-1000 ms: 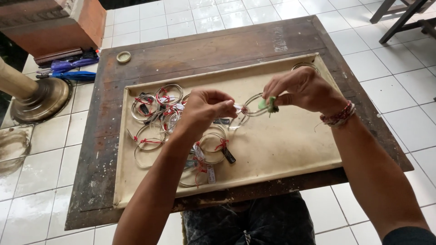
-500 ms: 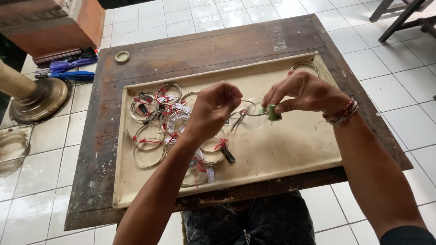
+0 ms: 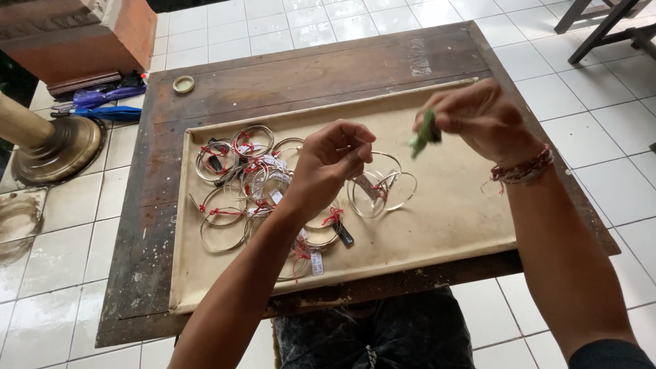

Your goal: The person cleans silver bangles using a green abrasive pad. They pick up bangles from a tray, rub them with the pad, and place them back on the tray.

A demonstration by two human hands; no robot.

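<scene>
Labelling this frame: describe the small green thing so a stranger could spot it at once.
Start at the beige tray on the dark wooden table. Above its right half, the right hand pinches a small green piece in its fingers. It is the only green item; the silver rings below carry red ties.

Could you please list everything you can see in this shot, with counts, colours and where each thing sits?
Bangles: many, silver, tied with red thread, heaped on the tray's left half.
Tray: one, beige, on the table.
Table: one, dark worn wood, on white tiles.
Small round lid: one, pale, table's far left corner.
Brass stand: one, floor at left.
Green piece: one, pinched in the right hand.
Bracelet: one, red, right wrist.
Left hand: holds a set of bangles.
Right hand: raised over the tray.
</scene>
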